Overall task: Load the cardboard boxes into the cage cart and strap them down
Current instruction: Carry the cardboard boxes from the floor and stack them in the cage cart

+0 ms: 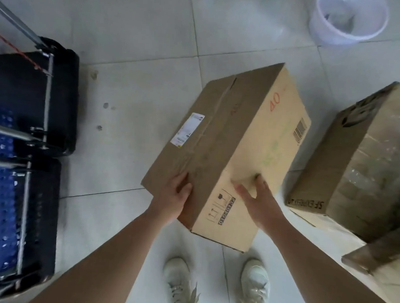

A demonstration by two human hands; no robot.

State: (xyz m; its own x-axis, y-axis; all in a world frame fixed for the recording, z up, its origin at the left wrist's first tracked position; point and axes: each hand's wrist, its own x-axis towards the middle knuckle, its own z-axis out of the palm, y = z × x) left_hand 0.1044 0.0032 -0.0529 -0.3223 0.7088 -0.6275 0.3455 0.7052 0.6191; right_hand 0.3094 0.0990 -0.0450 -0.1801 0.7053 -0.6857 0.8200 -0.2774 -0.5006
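Observation:
A large taped cardboard box point(229, 139) with a white label and a red "40" is tilted in front of me, above the tiled floor. My left hand point(173, 196) grips its near left face. My right hand point(256, 200) presses flat on its near right face. The cage cart point(21, 142), with a blue perforated base, black edges and metal bars, stands at the left edge. A red cord point(21, 51) runs across its top corner. A second cardboard box point(365, 164) wrapped in clear tape sits on the floor to the right.
A white plastic bin point(347, 17) stands at the far right on the floor. More cardboard point(374, 255) lies under and beside the second box. My two white shoes point(215, 288) are at the bottom centre. Open tiled floor point(132, 101) lies between the cart and the held box.

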